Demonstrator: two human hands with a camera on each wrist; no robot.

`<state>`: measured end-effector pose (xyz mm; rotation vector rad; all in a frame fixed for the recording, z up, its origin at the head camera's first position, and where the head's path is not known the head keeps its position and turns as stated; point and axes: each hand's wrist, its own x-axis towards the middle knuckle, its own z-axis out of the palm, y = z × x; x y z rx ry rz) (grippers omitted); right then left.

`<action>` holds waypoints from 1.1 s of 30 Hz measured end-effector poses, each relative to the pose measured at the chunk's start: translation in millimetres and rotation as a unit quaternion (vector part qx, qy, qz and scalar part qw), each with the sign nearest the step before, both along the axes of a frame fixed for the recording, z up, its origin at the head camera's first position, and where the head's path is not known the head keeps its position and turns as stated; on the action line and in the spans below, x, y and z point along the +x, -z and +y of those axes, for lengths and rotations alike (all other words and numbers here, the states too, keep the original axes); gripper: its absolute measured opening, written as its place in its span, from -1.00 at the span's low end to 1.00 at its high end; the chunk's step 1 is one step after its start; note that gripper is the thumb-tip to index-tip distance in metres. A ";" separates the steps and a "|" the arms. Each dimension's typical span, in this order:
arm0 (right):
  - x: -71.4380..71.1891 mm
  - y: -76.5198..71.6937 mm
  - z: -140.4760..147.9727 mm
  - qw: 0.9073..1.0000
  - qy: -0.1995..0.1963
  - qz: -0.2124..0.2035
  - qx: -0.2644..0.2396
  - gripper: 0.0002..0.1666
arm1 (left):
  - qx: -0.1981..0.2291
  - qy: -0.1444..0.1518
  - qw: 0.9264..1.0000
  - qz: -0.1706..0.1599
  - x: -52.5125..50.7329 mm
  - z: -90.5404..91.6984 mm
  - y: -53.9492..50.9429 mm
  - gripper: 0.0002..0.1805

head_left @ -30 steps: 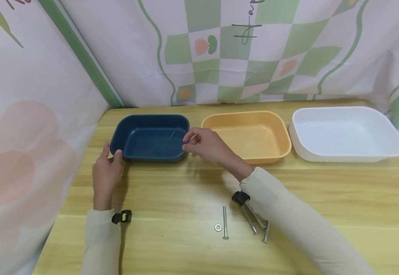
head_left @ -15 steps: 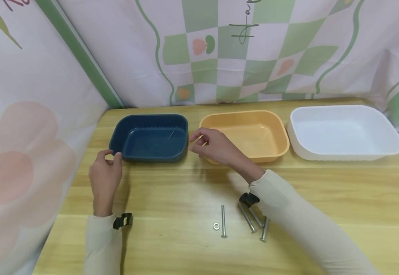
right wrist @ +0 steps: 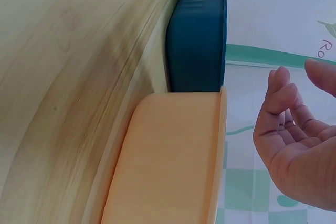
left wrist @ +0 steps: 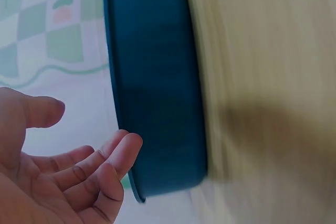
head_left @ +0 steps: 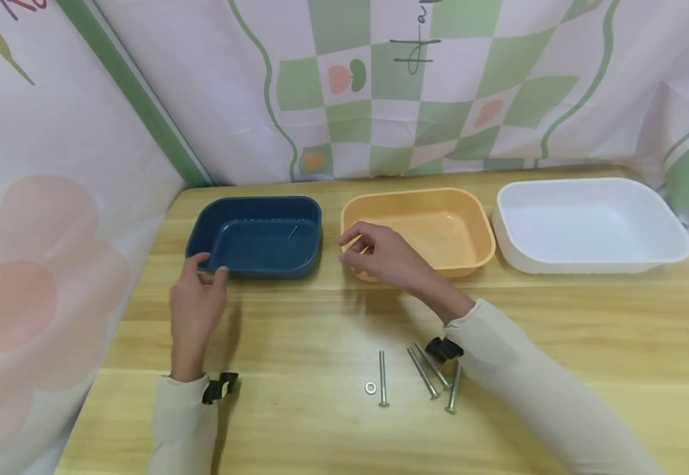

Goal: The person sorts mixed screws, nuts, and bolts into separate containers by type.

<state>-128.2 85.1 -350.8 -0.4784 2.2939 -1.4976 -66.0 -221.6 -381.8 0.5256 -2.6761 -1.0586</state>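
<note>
My left hand (head_left: 198, 297) is at the front left corner of the dark blue tray (head_left: 261, 272), with fingers relaxed and nothing held. In the left wrist view its fingertips (left wrist: 128, 150) are close to the tray's rim; whether they touch it I cannot tell. Inside this tray lies a small thin metal pin (head_left: 293, 231), and another tiny one (head_left: 308, 258) by its right wall. Over the left edge of the yellow tray (head_left: 433, 237) hovers my right hand (head_left: 386, 254). Its fingers are loosely bent, and I see nothing between thumb and fingertips (right wrist: 281, 77).
A white tray (head_left: 593, 231) stands at the right. On the wooden table (head_left: 297, 409) in front lie a single long bolt (head_left: 382, 379), a small metal ring (head_left: 370, 388) and several bolts (head_left: 424, 374) under the right wrist. A patterned curtain (head_left: 391, 119) hangs behind.
My right hand has moved right, from the blue tray's right edge to over the yellow tray's left edge. The left hand has drawn back slightly and shifted right at the blue tray's corner.
</note>
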 end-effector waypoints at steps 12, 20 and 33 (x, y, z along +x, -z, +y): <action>7.5 -2.3 20.4 1.000 0.017 0.002 -0.009 -0.68 | 0.029 0.062 0.998 0.015 -3.6 21.9 -11.7 -0.44; 10.5 1.5 33.5 1.000 0.031 0.006 0.001 -0.67 | 0.053 0.103 0.993 0.032 -6.7 35.9 -14.6 -0.44; 21.0 6.3 56.3 0.999 0.039 -0.008 -0.008 -0.63 | 0.086 0.163 0.983 0.027 -10.6 64.6 -15.7 -0.42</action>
